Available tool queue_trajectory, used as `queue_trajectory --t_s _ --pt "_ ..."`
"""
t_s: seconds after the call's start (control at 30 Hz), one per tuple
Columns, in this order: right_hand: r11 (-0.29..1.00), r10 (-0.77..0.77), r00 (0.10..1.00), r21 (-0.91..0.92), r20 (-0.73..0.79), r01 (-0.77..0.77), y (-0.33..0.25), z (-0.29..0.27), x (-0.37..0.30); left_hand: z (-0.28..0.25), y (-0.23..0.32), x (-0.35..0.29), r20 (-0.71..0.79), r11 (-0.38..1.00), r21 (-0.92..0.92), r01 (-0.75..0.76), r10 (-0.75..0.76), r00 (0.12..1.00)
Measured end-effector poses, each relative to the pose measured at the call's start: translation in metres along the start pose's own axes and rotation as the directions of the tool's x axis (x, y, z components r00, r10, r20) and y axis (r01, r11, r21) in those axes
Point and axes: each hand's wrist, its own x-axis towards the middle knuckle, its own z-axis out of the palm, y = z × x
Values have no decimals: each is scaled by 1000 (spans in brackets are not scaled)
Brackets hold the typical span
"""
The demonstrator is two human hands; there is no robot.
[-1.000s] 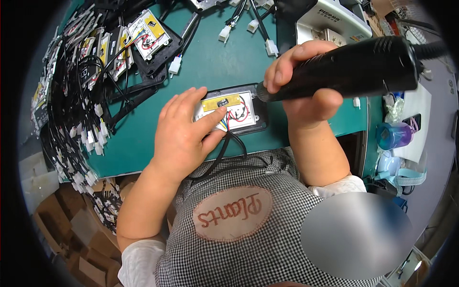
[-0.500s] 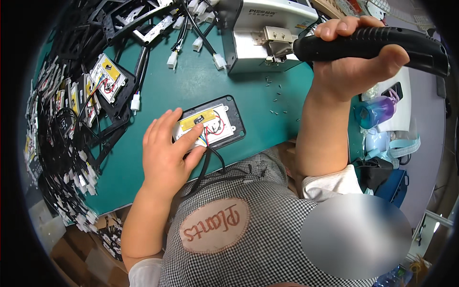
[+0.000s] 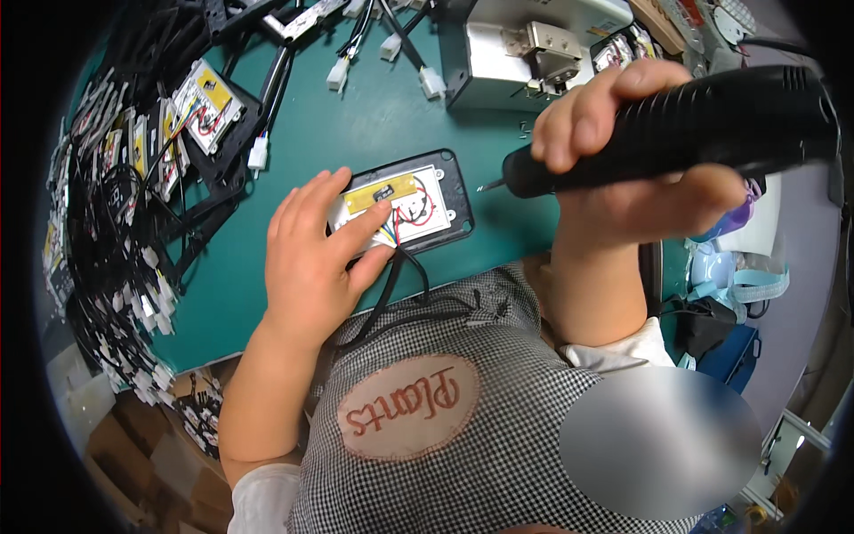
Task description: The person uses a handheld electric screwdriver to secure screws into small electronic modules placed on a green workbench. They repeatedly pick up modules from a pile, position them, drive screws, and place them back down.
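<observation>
A black rectangular housing lies on the green mat, with a white circuit module inside it. A yellow strip and thin coloured wires show on the module, and a black cable runs from it toward my apron. My left hand rests over the housing's left end, fingers spread, index fingertip on the module. My right hand is wrapped round a black electric screwdriver. Its bit points left, just off the housing's right edge. Something small and bright sits at the tip, too small to name.
A metal screw feeder stands at the back. Loose small screws lie before it, partly behind my right hand. Bundled cables with white connectors and more modules crowd the left. A blue mask-like item lies at right.
My right hand has brought the screwdriver from the screw feeder down and left toward the housing. My left hand stays on the housing. The view has shifted slightly.
</observation>
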Motion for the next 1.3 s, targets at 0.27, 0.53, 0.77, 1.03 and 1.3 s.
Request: queue_trajectory --t_s 0.27,0.53,0.77,1.03,1.3 --pt "995 40 999 85 27 -42 21 15 -25 3 -1 0 -36 1000 -20 -1 1 999" --pt "954 218 975 -202 -34 -221 13 35 -29 1 1 0 -22 999 -28 41 -42 999" --pt "957 219 975 -203 29 -209 19 29 -24 1 -1 -2 -14 999 -26 32 -32 999" --pt "985 -151 958 -114 -245 127 -5 1 12 1 1 -1 8 999 -20 43 -43 999" --pt "959 -224 955 -215 -192 182 -23 -57 49 1 1 2 -10 1000 -20 22 -22 1000"
